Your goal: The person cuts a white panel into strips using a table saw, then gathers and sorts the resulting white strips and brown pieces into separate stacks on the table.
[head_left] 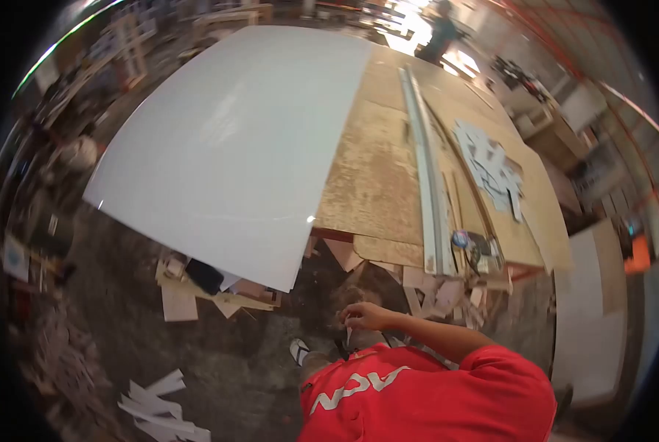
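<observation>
My right hand [364, 317] is in front of my body, above my legs, with its fingers curled together. Whatever they hold, if anything, is too small to make out. My left hand is out of view. Ahead of me a large glossy white sheet [234, 147] lies over the left part of a worn wooden worktable [374, 162], its near corner sticking out past the table's edge. On the table's right part rests a long metal straightedge [423, 169]. Close to its near end sits a small blue tape measure [460, 239].
Pale cut pieces [488, 162] are heaped on the table's right side. Offcuts [447, 291] lie under the near edge, and white strips [164, 409] on the floor at lower left. A large board [587, 324] leans at right. A blurred person [441, 33] stands beyond the table.
</observation>
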Motion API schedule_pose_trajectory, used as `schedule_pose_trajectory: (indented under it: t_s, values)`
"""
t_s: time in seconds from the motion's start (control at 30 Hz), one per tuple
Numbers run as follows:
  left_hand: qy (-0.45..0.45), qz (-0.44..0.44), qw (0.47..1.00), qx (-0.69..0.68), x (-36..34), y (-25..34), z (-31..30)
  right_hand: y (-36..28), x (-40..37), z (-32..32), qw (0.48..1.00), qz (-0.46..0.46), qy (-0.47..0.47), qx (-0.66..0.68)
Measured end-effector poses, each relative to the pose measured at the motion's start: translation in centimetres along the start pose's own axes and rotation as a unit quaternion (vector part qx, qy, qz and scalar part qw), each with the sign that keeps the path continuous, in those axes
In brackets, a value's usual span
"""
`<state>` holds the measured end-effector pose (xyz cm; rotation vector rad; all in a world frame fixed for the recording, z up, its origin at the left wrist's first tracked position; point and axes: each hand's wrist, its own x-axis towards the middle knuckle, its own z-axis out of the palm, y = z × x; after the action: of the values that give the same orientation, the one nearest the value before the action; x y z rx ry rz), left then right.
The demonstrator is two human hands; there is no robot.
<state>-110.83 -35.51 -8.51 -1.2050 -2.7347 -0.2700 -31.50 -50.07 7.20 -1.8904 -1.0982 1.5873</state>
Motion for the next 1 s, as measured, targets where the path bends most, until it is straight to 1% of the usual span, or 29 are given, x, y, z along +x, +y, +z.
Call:
schedule_pose_trajectory:
  t_s: [0.03, 0.07, 0.1, 0.17, 0.2, 0.23, 0.27, 0.3, 0.33, 0.37, 0.43, 0.47, 0.5, 0.53, 0.57, 0.6, 0.63, 0.7, 0.73, 0.77, 0.87, 0.9, 0.93, 1.0]
  values:
    - [-0.010, 0.015, 1.000, 0.000, -0.2, 1.9, 0.0, 0.5, 0.1, 0.0, 1.000, -0.023, 0.011, 0.000]
    - [-0.022, 0.032, 0.999, -0.002, -0.6, 3.4, 0.8, 0.8, -0.5, -0.1, 0.996, -0.005, 0.024, 0.086]
    - [-0.043, 0.054, 0.998, -0.001, -1.2, 4.0, 2.2, 1.8, -0.9, -0.2, 0.995, -0.005, 0.032, 0.096]
    - [-0.101, 0.119, 0.988, 0.017, -4.0, 4.7, 4.9, 5.1, -1.7, 0.1, 0.972, 0.062, 0.075, 0.213]
    - [-0.137, 0.182, 0.973, 0.041, -6.0, 5.1, 6.3, 7.3, -1.8, 0.2, 0.957, 0.093, 0.081, 0.261]
    - [-0.174, 0.265, 0.945, 0.083, -8.5, 6.5, 7.1, 9.4, -2.1, 0.2, 0.939, 0.128, 0.084, 0.308]
    - [-0.173, 0.380, 0.898, 0.138, -11.0, 7.5, 7.8, 10.9, -2.5, 0.2, 0.934, 0.138, 0.075, 0.321]
    - [-0.373, 0.059, 0.918, -0.124, -16.2, 9.3, 7.1, 12.2, -2.6, -0.5, 0.906, 0.146, 0.097, 0.386]
    - [-0.329, 0.144, 0.917, -0.173, -20.2, 10.1, 7.1, 13.4, -2.6, -1.0, 0.873, 0.151, 0.118, 0.449]
    - [-0.395, 0.151, 0.877, -0.228, -22.8, 10.5, 7.7, 15.0, -2.1, -1.4, 0.869, 0.150, 0.114, 0.458]
    - [-0.463, 0.219, 0.839, -0.183, -27.4, 11.7, 5.7, 18.8, 0.1, -3.3, 0.793, 0.171, 0.209, 0.546]
    - [-0.450, 0.295, 0.817, -0.206, -29.8, 12.0, 3.8, 20.4, 1.1, -4.3, 0.774, 0.153, 0.213, 0.576]
    - [-0.453, 0.372, 0.796, -0.153, -31.1, 12.1, 2.5, 21.1, 1.9, -5.6, 0.773, 0.138, 0.213, 0.582]
    - [-0.473, 0.376, 0.785, -0.136, -32.2, 11.6, 2.2, 21.4, 2.7, -7.0, 0.741, 0.131, 0.257, 0.607]
    - [-0.444, 0.447, 0.773, -0.067, -32.7, 11.7, 0.8, 21.8, 3.7, -8.1, 0.704, 0.125, 0.296, 0.633]
    - [-0.463, 0.430, 0.771, -0.075, -33.3, 10.5, 2.3, 23.6, 5.0, -9.2, 0.707, 0.095, 0.290, 0.638]
    - [-0.466, 0.389, 0.794, -0.036, -33.3, 10.4, 0.8, 27.9, 7.7, -8.7, 0.713, 0.003, 0.307, 0.630]
    - [-0.473, 0.308, 0.825, 0.029, -33.1, 10.3, -2.2, 36.6, 12.9, -7.8, 0.694, -0.192, 0.321, 0.616]
    - [-0.478, 0.287, 0.830, 0.028, -33.2, 11.4, -2.9, 34.9, 11.9, -9.2, 0.591, -0.213, 0.310, 0.714]
    - [-0.481, 0.273, 0.833, 0.027, -33.5, 12.5, -3.8, 32.9, 10.8, -10.7, 0.474, -0.236, 0.299, 0.794]
    - [-0.493, 0.263, 0.829, 0.009, -36.1, 19.0, -6.0, 44.8, 21.4, -10.8, 0.474, -0.244, 0.269, 0.802]
    - [-0.495, 0.268, 0.826, 0.001, -37.0, 21.3, -6.6, 41.8, 18.9, -12.0, 0.438, -0.225, 0.293, 0.820]
    - [-0.498, 0.275, 0.822, -0.007, -37.9, 23.3, -7.0, 40.7, 17.8, -12.6, 0.425, -0.206, 0.308, 0.826]
    - [-0.504, 0.289, 0.814, -0.024, -39.4, 27.0, -7.5, 38.4, 16.1, -13.6, 0.419, -0.169, 0.326, 0.831]
